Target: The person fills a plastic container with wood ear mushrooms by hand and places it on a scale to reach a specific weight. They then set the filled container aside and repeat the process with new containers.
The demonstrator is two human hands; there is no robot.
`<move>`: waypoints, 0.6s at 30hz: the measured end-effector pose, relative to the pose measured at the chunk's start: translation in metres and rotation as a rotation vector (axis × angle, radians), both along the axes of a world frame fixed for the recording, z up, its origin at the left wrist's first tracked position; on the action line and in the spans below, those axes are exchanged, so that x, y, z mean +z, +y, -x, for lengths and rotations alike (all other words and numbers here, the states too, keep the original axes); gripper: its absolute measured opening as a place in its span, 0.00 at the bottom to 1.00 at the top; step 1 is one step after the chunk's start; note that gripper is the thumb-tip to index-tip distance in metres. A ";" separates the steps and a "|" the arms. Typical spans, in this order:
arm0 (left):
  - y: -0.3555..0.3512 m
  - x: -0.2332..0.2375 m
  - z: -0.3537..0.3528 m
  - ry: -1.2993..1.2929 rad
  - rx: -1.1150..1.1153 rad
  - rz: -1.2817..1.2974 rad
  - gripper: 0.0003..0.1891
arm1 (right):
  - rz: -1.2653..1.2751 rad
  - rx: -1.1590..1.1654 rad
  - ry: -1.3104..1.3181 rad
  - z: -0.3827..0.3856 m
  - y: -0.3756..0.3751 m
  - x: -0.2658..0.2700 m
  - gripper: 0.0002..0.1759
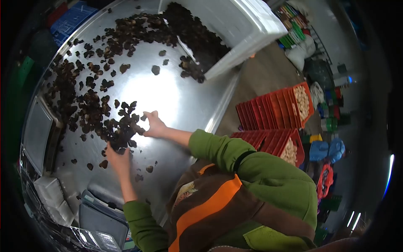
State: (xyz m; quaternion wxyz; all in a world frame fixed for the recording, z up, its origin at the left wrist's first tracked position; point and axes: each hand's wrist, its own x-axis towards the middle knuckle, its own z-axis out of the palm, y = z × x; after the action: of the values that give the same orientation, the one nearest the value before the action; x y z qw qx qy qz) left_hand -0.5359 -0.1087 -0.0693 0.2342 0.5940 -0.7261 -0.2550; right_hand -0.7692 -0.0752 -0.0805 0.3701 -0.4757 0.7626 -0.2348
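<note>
Many small dark brown, mushroom-like pieces [90, 105] lie scattered and heaped on a shiny metal table [184, 101]. My left hand [119, 161] is at the near edge of a dark clump [121, 130], its thumb and fingers apart and their tips against the pieces. On the clump's right side is my right hand [155, 124], with thumb and fingers spread and the fingertips touching its edge. Neither hand is closed round a piece that I can make out. A white foam box [252, 25] lies tipped on its side at the top, with more dark pieces spilling out.
A scale-like device [37, 134] stands at the table's left edge, with clear plastic containers [52, 197] and grey trays [103, 222] below it. Red crates [268, 109] holding pale pieces are stacked on the floor at right. Beyond them is a person in blue [327, 150].
</note>
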 end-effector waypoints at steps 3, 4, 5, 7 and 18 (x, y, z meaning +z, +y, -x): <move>-0.014 0.034 0.030 0.175 0.010 -0.192 0.43 | 0.039 0.176 -0.298 -0.011 -0.047 0.016 0.50; -0.023 0.044 0.031 0.190 0.010 -0.215 0.39 | 0.153 0.237 -0.412 -0.010 -0.056 0.017 0.43; -0.035 0.043 0.022 0.254 0.075 -0.293 0.36 | 0.185 0.272 -0.472 -0.002 -0.069 0.023 0.40; -0.060 0.018 -0.015 0.362 0.216 -0.359 0.26 | 0.215 0.231 -0.553 0.022 -0.098 0.029 0.34; -0.165 -0.028 -0.112 0.226 0.780 0.100 0.22 | 0.407 -0.697 0.479 0.166 -0.319 -0.020 0.28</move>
State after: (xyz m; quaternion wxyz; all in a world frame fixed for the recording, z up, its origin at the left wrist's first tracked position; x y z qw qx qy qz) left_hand -0.4244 -0.2740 -0.0976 0.4201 0.7810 -0.4277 -0.1753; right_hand -0.9354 -0.3939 -0.1008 -0.0181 -0.2952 0.8792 -0.3735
